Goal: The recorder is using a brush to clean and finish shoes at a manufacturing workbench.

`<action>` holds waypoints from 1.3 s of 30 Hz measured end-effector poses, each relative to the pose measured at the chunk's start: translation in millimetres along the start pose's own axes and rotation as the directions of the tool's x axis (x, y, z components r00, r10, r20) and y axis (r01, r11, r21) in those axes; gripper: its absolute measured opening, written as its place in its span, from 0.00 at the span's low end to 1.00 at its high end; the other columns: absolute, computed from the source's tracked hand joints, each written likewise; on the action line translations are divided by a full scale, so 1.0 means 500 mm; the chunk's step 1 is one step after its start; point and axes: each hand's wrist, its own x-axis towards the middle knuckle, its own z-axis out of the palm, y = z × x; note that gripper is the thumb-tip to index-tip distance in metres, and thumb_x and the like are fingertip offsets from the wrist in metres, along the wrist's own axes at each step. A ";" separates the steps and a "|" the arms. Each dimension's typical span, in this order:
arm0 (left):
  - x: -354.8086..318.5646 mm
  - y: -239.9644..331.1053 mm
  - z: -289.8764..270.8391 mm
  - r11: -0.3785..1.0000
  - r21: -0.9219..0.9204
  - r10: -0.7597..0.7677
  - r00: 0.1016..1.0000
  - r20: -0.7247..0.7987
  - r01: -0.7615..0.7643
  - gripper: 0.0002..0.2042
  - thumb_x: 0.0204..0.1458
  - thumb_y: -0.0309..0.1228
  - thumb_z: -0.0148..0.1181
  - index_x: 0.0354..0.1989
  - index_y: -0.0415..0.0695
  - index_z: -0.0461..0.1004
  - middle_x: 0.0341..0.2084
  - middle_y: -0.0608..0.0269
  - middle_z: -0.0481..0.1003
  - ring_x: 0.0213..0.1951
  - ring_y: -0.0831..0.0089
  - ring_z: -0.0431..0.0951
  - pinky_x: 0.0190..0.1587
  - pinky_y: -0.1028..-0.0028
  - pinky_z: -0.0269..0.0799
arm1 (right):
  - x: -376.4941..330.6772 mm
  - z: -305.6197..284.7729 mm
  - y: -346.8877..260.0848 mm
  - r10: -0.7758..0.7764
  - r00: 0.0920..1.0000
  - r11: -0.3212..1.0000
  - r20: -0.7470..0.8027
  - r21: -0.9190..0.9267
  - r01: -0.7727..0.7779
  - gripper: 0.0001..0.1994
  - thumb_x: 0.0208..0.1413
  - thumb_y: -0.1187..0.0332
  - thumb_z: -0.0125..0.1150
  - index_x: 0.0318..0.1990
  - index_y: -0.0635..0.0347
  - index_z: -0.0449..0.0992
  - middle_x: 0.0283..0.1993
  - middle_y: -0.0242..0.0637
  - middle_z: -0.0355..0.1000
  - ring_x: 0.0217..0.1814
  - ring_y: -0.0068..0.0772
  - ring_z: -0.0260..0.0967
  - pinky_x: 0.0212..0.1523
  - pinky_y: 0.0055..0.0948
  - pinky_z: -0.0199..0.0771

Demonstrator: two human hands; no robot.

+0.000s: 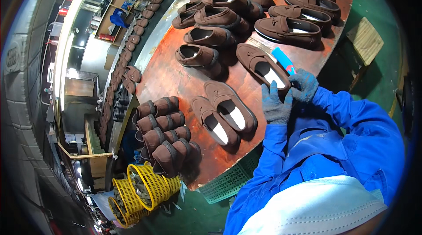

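Nearest, the blue apron [314, 146] bears a pale mark, too small to read. Beyond it, the left hand [276, 105] has its grip closed on the heel of a brown loafer [252, 57], which lies at the worktop's [165, 66] near edge. The right hand [304, 85] bends its fingers beside that heel; whether its grip is clenched I cannot tell. A blue-and-red tube [283, 60] touches its fingertips, any lettering blurred. Left of the hands sits a loafer pair [224, 112]; farther off, more brown shoes [288, 30] stand in rows.
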 end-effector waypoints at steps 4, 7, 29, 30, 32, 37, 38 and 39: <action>-0.002 -0.003 -0.009 1.000 -0.010 -0.007 1.000 0.010 0.007 0.37 0.45 0.45 0.71 0.63 0.46 0.63 0.60 0.30 0.62 0.59 0.37 0.66 0.60 0.52 0.65 | 0.014 -0.004 -0.028 0.060 0.997 0.998 0.041 -0.032 -0.059 0.15 0.38 0.63 0.66 0.38 0.54 0.78 0.33 0.46 0.71 0.36 0.52 0.70 0.36 0.44 0.70; -0.003 -0.002 -0.010 1.000 -0.029 -0.009 0.999 0.039 0.010 0.37 0.45 0.45 0.71 0.64 0.46 0.62 0.60 0.29 0.62 0.59 0.37 0.67 0.59 0.51 0.66 | 0.013 -0.003 -0.022 0.067 0.997 0.997 0.049 -0.048 -0.064 0.15 0.39 0.60 0.65 0.37 0.54 0.78 0.33 0.46 0.72 0.37 0.53 0.70 0.36 0.45 0.70; -0.004 -0.009 -0.006 0.999 -0.019 0.046 0.999 0.012 -0.046 0.38 0.45 0.43 0.71 0.65 0.49 0.60 0.60 0.30 0.61 0.58 0.37 0.68 0.57 0.51 0.67 | 0.004 0.017 0.001 0.013 1.000 0.997 -0.007 -0.072 -0.014 0.19 0.37 0.62 0.65 0.40 0.55 0.78 0.35 0.47 0.72 0.37 0.54 0.70 0.38 0.45 0.72; -0.004 -0.008 -0.006 0.999 -0.026 0.031 0.999 0.013 -0.031 0.39 0.44 0.41 0.72 0.65 0.48 0.61 0.60 0.31 0.62 0.58 0.39 0.68 0.58 0.53 0.67 | 0.006 0.013 -0.005 0.000 1.000 0.996 0.009 -0.088 0.001 0.18 0.37 0.63 0.65 0.40 0.55 0.78 0.35 0.46 0.73 0.37 0.54 0.70 0.37 0.45 0.72; -0.004 -0.007 -0.003 0.999 -0.012 0.030 1.000 0.006 -0.030 0.39 0.43 0.41 0.72 0.65 0.47 0.62 0.60 0.32 0.62 0.58 0.39 0.68 0.58 0.53 0.67 | 0.007 0.007 -0.006 0.007 1.000 0.999 0.006 -0.043 -0.006 0.18 0.36 0.63 0.65 0.40 0.56 0.78 0.33 0.45 0.73 0.37 0.53 0.70 0.37 0.46 0.72; -0.008 -0.010 0.002 0.999 -0.019 0.046 0.999 -0.022 -0.047 0.38 0.42 0.41 0.73 0.63 0.45 0.64 0.60 0.35 0.64 0.59 0.43 0.69 0.58 0.56 0.68 | 0.003 0.004 0.012 -0.030 0.999 0.999 -0.011 0.018 0.030 0.18 0.35 0.65 0.66 0.39 0.57 0.77 0.30 0.43 0.73 0.33 0.50 0.71 0.33 0.44 0.72; -0.007 -0.005 0.000 0.999 -0.007 0.044 0.998 -0.036 -0.044 0.38 0.41 0.38 0.74 0.63 0.43 0.65 0.60 0.36 0.64 0.60 0.45 0.69 0.58 0.57 0.68 | 0.006 0.000 0.004 -0.019 1.000 1.000 -0.015 0.008 0.019 0.17 0.36 0.66 0.66 0.38 0.57 0.77 0.30 0.43 0.72 0.33 0.50 0.71 0.32 0.43 0.72; -0.007 -0.005 0.000 0.999 0.004 0.038 0.999 -0.038 -0.038 0.38 0.41 0.38 0.74 0.63 0.43 0.65 0.60 0.36 0.64 0.60 0.45 0.69 0.58 0.57 0.68 | 0.010 -0.003 0.000 -0.021 1.000 1.000 -0.010 0.020 0.021 0.17 0.36 0.66 0.66 0.38 0.57 0.77 0.30 0.43 0.72 0.33 0.50 0.71 0.32 0.43 0.72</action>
